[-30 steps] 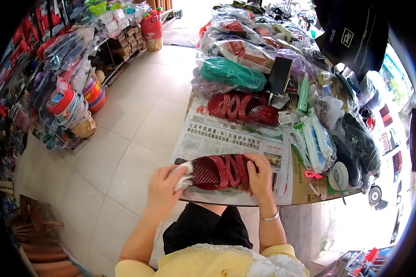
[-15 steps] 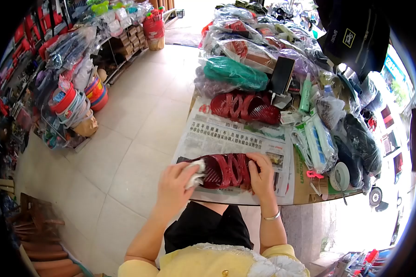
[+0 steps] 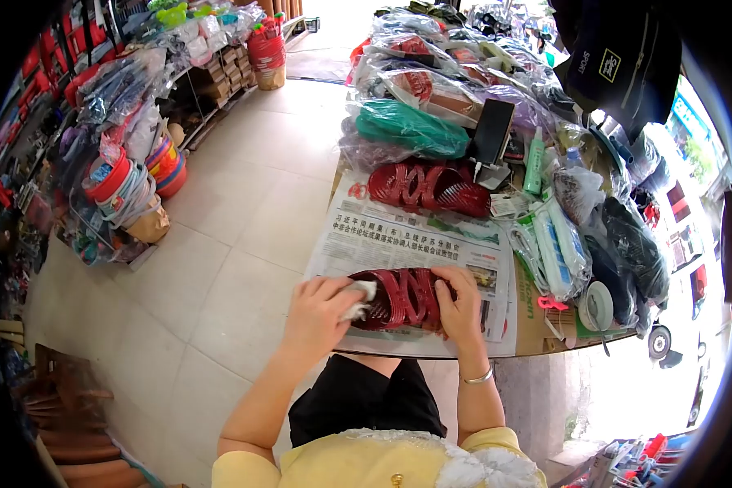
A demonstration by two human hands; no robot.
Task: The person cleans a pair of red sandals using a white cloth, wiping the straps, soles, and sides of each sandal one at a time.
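A dark red slatted sandal point(image 3: 405, 298) lies on a newspaper point(image 3: 398, 240) at the near table edge. My left hand point(image 3: 319, 313) presses a white cloth point(image 3: 361, 298) onto the sandal's heel end. My right hand point(image 3: 459, 307) grips its toe end and holds it in place. A silver bangle sits on that wrist. The matching red sandal point(image 3: 428, 187) rests farther back on the paper, untouched.
Bagged shoes point(image 3: 407, 126) and a black box point(image 3: 491, 130) crowd the table behind. Cables, a green bottle point(image 3: 533, 161), a tape roll point(image 3: 599, 306) and pink scissors point(image 3: 551, 305) lie at right. Shelves of goods point(image 3: 122, 163) line the tiled floor at left.
My left hand with the cloth has slid rightward along the sandal, from its heel tip onto the slats. The right hand has stayed on the toe end.
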